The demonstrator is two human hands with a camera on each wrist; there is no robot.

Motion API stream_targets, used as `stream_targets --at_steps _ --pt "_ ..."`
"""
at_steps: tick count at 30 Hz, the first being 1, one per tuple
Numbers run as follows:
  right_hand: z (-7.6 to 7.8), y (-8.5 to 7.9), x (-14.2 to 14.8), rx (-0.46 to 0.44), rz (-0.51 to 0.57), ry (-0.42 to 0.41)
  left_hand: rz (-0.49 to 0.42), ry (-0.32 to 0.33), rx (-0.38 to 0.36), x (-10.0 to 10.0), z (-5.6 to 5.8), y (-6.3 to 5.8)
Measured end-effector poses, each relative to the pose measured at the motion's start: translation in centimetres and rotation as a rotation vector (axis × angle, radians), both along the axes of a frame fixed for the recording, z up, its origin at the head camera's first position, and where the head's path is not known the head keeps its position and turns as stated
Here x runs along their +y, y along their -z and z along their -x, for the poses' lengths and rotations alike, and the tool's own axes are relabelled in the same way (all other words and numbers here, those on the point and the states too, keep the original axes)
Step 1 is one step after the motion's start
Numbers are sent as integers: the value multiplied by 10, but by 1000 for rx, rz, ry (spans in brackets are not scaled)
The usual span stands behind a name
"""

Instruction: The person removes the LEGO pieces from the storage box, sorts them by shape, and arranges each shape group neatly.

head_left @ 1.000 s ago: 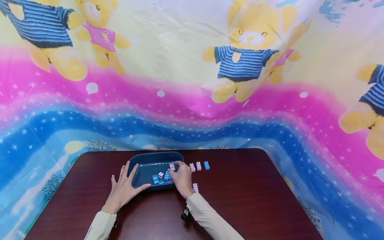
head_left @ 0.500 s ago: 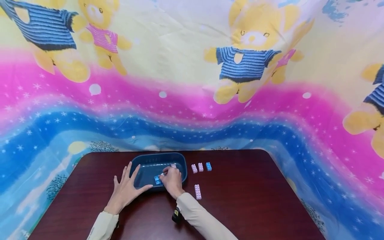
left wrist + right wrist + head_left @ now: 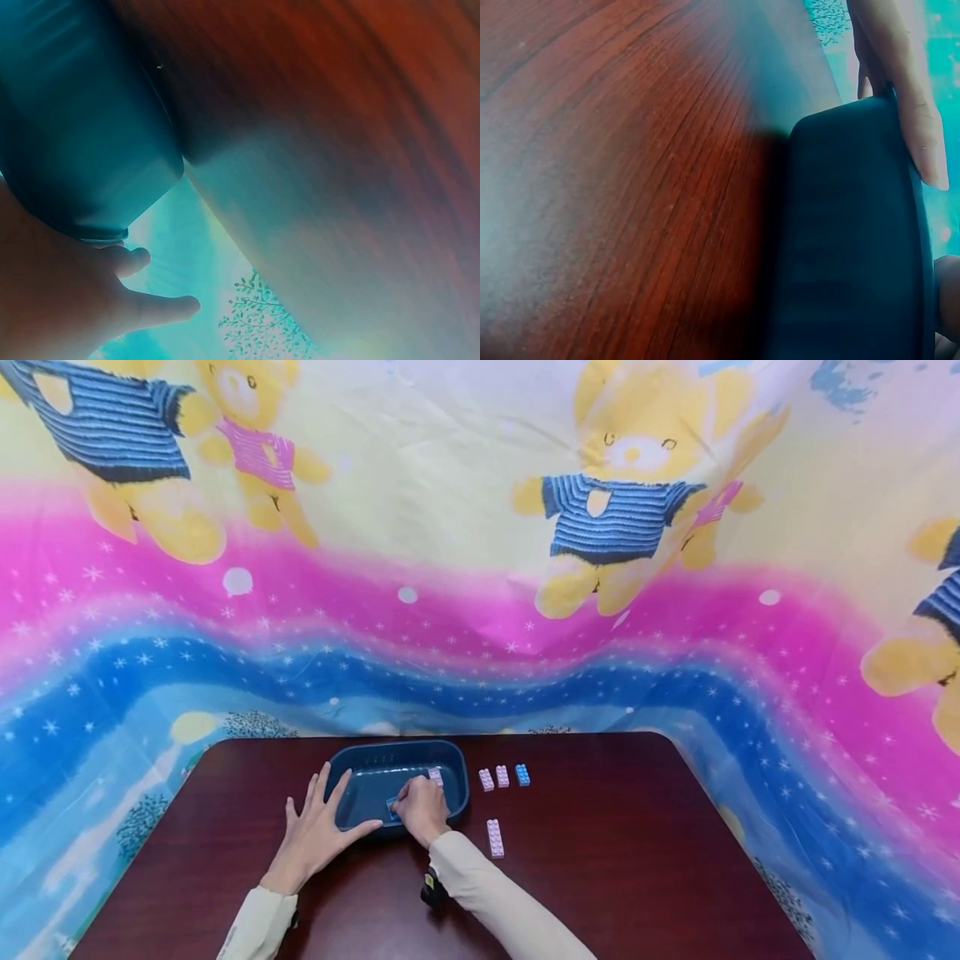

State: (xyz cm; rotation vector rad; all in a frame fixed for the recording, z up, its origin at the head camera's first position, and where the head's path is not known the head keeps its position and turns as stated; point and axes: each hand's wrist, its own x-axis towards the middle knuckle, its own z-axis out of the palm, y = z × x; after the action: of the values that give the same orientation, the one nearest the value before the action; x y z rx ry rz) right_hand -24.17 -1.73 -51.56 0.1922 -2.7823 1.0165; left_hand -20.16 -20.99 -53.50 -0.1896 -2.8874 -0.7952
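My left hand (image 3: pixel 315 827) lies with fingers spread around the left end of a dark blue-green tray (image 3: pixel 367 789), the thumb along its front rim. In the right wrist view the left thumb (image 3: pixel 922 142) reaches over the tray's edge. My right hand (image 3: pixel 423 810) is lowered into the tray's right half with its fingers curled. The hand hides what is under its fingertips; I cannot tell whether it holds anything. A blue toy building brick (image 3: pixel 392 808) shows just left of these fingers. Behind the hand a pink brick (image 3: pixel 435 776) lies in the tray.
Right of the tray, two short pink bricks (image 3: pixel 487 779) and a blue brick (image 3: pixel 522 774) stand in a row on the dark red-brown table (image 3: pixel 615 860). A longer pink brick (image 3: pixel 495 838) lies nearer the front. A printed bear curtain (image 3: pixel 465 527) hangs behind the table.
My right hand has moved left and toward the front within the tray, from near the pink brick at the back right to the bricks at the front. The left hand keeps its place.
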Motion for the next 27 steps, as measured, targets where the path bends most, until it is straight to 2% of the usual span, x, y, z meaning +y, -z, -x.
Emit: stream_targets --at_steps 7,10,14,19,27 --pt "3 7 -7 71 -40 22 6 5 -5 0 0 1" --pt "4 9 -8 135 -66 5 4 6 9 0 0 0" --pt "5 9 -10 158 -106 -15 2 11 16 0 0 0" --pt "5 8 -12 130 -144 -9 6 12 2 0 0 2" --pt "7 6 -14 42 -116 -26 2 5 13 -1 1 2"
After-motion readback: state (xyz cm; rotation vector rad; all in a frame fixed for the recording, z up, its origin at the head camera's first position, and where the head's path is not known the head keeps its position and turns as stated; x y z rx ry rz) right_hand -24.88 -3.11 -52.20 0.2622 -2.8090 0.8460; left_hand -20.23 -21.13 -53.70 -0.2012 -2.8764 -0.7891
